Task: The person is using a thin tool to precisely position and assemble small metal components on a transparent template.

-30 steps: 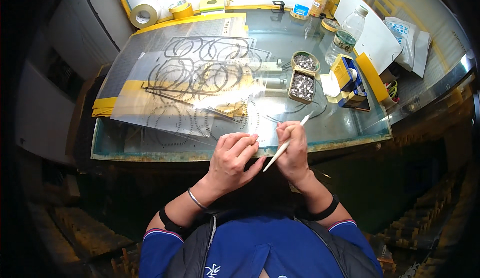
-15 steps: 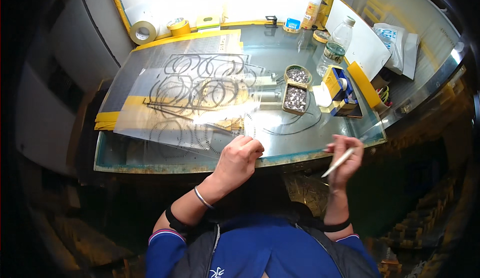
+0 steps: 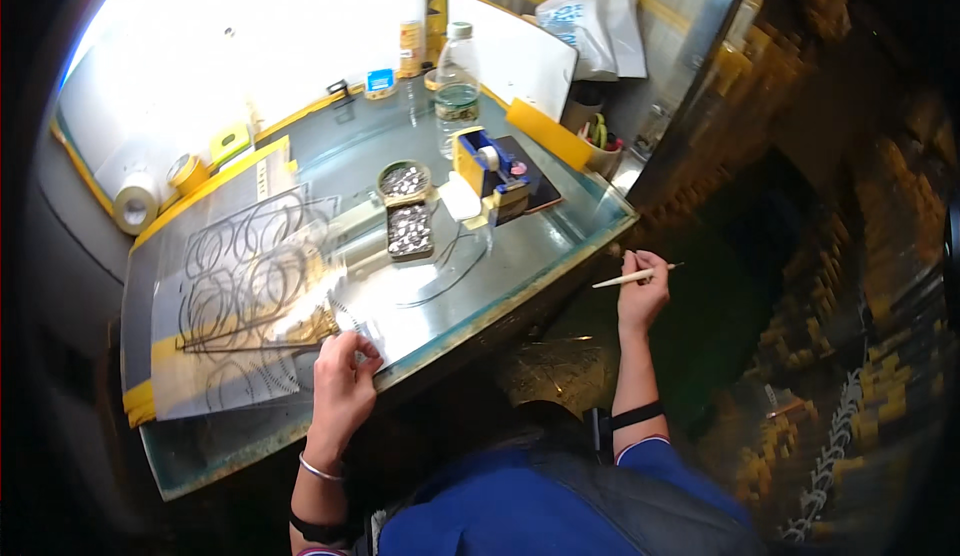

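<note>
My left hand (image 3: 345, 371) is closed at the front edge of the glass-topped table (image 3: 470, 301), beside the clear sheets. Its fingertips are pressed together; anything between them is too small to make out. My right hand (image 3: 643, 301) grips a slim pen-like tool (image 3: 620, 279) with a white handle and a thin dark tip pointing right. That hand hovers in the air past the table's right front edge, touching nothing else. Several overlapping transparent sheets (image 3: 200, 301) printed with black circles and dotted rings lie left of my left hand, with yellow tape along their borders.
Two small tins, one round (image 3: 404, 180) and one rectangular (image 3: 409, 233), hold dark and silvery bits. A blue tape dispenser (image 3: 490, 171) stands right of them, a plastic bottle (image 3: 457, 96) behind. Tape rolls (image 3: 135, 203) sit far left. A pen cup (image 3: 603, 151) stands at the right corner.
My view has swung right, so the table appears tilted and further left. The tool in my right hand has turned from steeply slanted to nearly level. My left hand stays closed by the table edge.
</note>
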{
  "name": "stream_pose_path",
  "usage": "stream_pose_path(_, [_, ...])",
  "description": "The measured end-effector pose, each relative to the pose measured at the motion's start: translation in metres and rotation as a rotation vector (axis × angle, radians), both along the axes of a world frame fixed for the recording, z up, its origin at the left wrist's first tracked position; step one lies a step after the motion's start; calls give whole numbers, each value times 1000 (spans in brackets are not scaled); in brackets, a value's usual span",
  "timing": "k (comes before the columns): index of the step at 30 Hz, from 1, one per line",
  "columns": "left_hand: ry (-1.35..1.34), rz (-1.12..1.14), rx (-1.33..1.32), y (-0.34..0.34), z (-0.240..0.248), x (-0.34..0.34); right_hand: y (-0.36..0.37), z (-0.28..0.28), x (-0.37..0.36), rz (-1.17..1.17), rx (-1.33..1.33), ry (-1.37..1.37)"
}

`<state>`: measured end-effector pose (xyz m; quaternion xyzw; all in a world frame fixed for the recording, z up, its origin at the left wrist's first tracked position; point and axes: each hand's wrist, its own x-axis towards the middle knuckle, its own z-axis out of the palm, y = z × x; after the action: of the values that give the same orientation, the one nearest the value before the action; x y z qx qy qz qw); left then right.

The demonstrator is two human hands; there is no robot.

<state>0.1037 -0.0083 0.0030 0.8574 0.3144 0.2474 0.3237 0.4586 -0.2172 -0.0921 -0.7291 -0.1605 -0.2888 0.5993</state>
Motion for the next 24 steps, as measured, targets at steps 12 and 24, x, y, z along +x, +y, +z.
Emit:
stream_pose_path(12, [-158,-69,185,-5,-18,-3,14,7,-10,-207,-297,-253])
stream_pose_path(24, [-246,-118,260,-3,49,-27,61,57,-69,455,112,-219])
